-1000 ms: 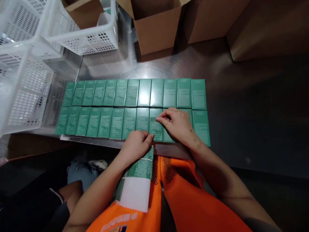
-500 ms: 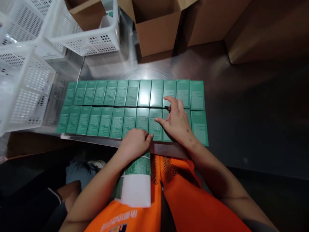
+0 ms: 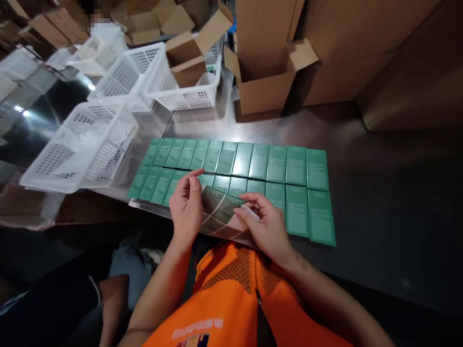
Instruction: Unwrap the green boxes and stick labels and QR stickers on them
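Head camera: green-and-white bundle (image 3: 219, 212), dangling below the left grip (image 3: 186, 205) half a second ago, is now spanning the gap between both hands at the near edge of the tabletop (image 3: 202, 123); right grip (image 3: 265, 224), earlier spread over the boxes, is now closing thumb and fingers on the bundle's right end; left grip is resting against its left end, thumb and forefinger nearly meeting, other fingers hidden, so cannot tell how firmly it is holding; two rows of green boxes (image 3: 259, 160) are lying edge to edge behind, the bundle hiding part of the near row; view is now taking in more of the room; the shiny metal surface is also carrying white baskets (image 3: 184, 99) at left and an open carton (image 3: 265, 94) beyond the rows; another person's dark sleeve (image 3: 65, 303) is showing lower left.
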The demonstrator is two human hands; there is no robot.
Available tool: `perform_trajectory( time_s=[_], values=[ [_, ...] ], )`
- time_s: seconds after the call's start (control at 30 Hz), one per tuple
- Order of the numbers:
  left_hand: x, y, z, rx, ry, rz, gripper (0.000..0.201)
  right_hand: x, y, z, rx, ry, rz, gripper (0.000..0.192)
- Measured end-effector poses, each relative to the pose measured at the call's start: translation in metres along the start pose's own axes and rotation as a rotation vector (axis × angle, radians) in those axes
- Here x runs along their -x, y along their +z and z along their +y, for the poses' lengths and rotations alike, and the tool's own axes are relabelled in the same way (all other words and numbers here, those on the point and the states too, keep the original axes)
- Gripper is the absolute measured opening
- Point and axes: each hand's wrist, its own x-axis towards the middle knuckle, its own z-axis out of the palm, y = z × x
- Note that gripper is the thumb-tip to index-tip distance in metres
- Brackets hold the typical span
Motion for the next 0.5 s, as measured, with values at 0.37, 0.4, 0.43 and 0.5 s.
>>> perform_trajectory(
  time_s=[0.37,0.4,0.43,0.5],
  values=[
    [-0.028,-0.014,-0.022,0.187,-0.263,-0.228,0.027,0.002,-0.014,-0.008,0.496,-1.172,-0.005,0.020],
    [-0.037,-0.015,-0.024,0.174,-0.296,-0.219,0.025,0.007,-0.019,-0.013,0.438,-1.227,-0.101,0.020],
    [-0.046,-0.017,-0.026,0.145,-0.324,-0.211,0.021,0.009,-0.026,-0.020,0.376,-1.218,-0.189,0.021],
    [-0.061,-0.020,-0.028,0.048,-0.346,-0.195,0.017,0.006,-0.045,-0.035,0.257,-1.052,-0.265,0.020]
  ],
)
